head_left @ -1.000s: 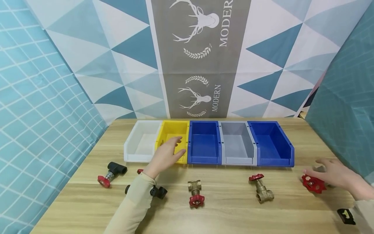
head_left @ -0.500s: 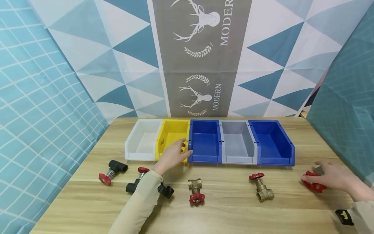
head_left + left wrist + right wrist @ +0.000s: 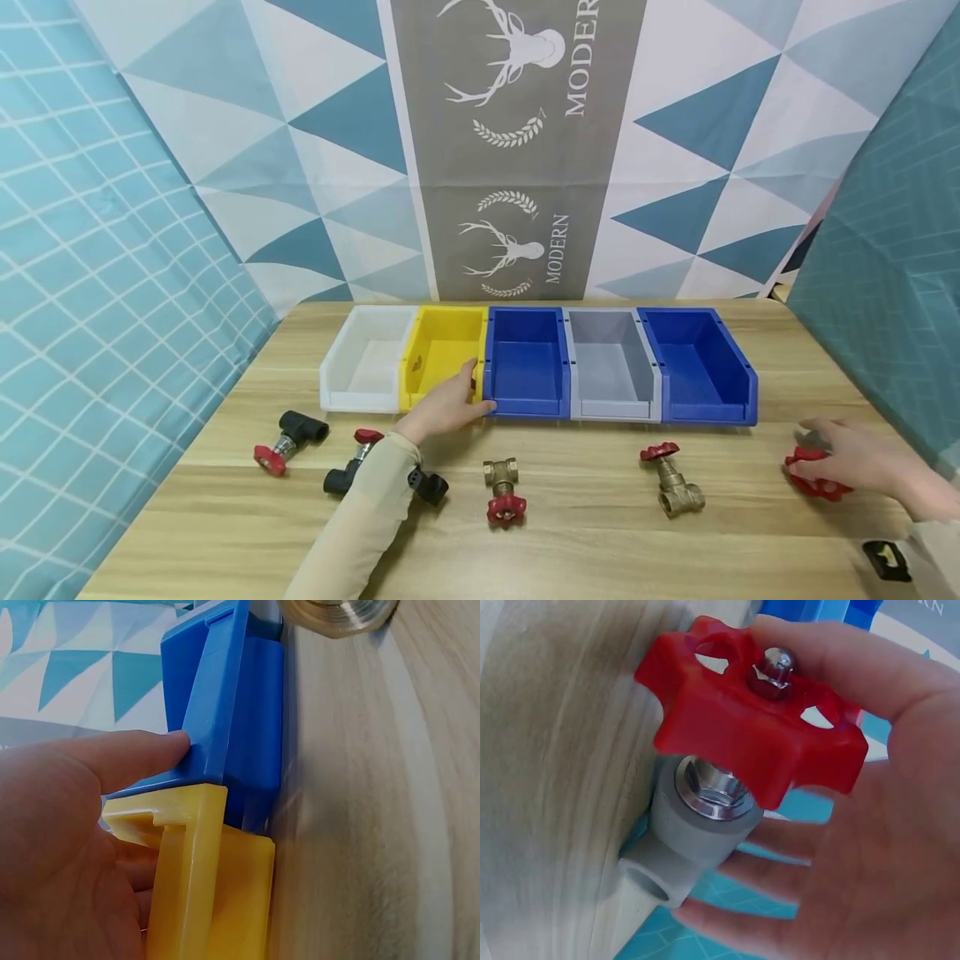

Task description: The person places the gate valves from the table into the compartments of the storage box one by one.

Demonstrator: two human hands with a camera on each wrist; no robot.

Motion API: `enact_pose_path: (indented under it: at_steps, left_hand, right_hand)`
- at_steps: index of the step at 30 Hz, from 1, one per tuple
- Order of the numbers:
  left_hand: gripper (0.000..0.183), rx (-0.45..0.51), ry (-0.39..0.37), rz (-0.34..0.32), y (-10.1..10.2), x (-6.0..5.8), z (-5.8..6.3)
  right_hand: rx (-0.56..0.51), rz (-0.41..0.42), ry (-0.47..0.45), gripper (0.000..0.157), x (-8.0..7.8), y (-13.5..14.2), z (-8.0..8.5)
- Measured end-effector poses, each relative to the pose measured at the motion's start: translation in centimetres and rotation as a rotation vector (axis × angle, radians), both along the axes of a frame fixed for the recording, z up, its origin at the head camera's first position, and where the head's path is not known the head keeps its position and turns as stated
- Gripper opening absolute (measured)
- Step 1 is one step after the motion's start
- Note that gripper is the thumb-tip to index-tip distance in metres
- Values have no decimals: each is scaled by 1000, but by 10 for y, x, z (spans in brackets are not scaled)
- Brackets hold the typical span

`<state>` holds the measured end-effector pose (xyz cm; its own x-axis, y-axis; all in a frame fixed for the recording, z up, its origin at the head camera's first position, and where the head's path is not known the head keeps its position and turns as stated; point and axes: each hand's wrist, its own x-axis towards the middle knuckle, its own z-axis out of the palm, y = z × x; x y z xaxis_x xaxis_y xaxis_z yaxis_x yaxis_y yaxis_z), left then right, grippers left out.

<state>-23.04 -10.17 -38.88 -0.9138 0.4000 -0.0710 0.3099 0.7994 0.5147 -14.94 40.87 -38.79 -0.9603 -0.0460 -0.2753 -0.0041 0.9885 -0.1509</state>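
The grey wall panel (image 3: 517, 175) reads MODERN twice. On the wood-grain table (image 3: 585, 550), the yellow bin (image 3: 442, 350) adjoins the centre blue bin (image 3: 527, 408); there the left hand (image 3: 444, 410) sits slightly lower than half a second ago, thumb touching the blue one, fingers behind the yellow lip, whether gripping I cannot tell. At the table's right side, the right hand (image 3: 862, 457) grips the grey stop valve (image 3: 697, 838), thumb on its red handwheel (image 3: 716, 735), now slightly farther right, suggesting the valve moves with the hand. The black wrist-piece (image 3: 885, 561) bears an unreadable mark.
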Motion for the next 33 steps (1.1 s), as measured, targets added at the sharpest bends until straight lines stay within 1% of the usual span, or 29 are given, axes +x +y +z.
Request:
enact_pose_path:
  at_steps: [2,4,6,8,12,15,16,18,21,22,23,28,29,30,33]
  left_hand:
    - [88,5,-6,-2,-1,0,-1]
    - [88,2,-14,0,-2,1,-1]
    - [88,4,-22,-2,-3,1,-1]
    - [88,12,-29,-5,-3,1,-1]
    - [88,25,-40,-6,-5,1,0]
    - [87,25,-40,-8,-5,1,0]
    - [87,27,-39,-10,-5,1,1]
    - [87,23,-38,-13,-4,1,1]
    - [89,10,-46,-26,-4,0,1]
    - [90,3,-48,-30,-4,-1,0]
    - [91,-4,-51,-35,-4,-1,0]
    - [92,-18,-63,-39,-4,-1,0]
    - [91,-17,-64,-37,-4,-1,-1]
    - [90,-19,-63,-32,-4,0,-1]
    - [88,-21,-61,-19,-3,0,-1]
  right_hand:
    - [-21,43,22,77,1,0,-1]
    - [-33,98,63,69,2,0,-4]
    - [-34,123,90,64,3,0,-6]
    - [-26,133,104,63,3,1,-8]
    - [-20,130,76,63,3,2,-7]
    - [-16,113,46,63,4,-1,-3]
    - [-17,106,51,62,5,-2,-2]
    - [13,98,86,60,7,-4,0]
    - [68,91,152,51,9,-6,2]
    - [79,95,156,47,9,-6,2]
    - [85,96,149,44,9,-6,4]
    - [-24,45,-24,33,10,-10,6]
    - [-35,34,-47,32,10,-11,6]
    - [-47,28,-65,31,11,-12,6]
    - [-55,37,-76,29,12,-14,5]
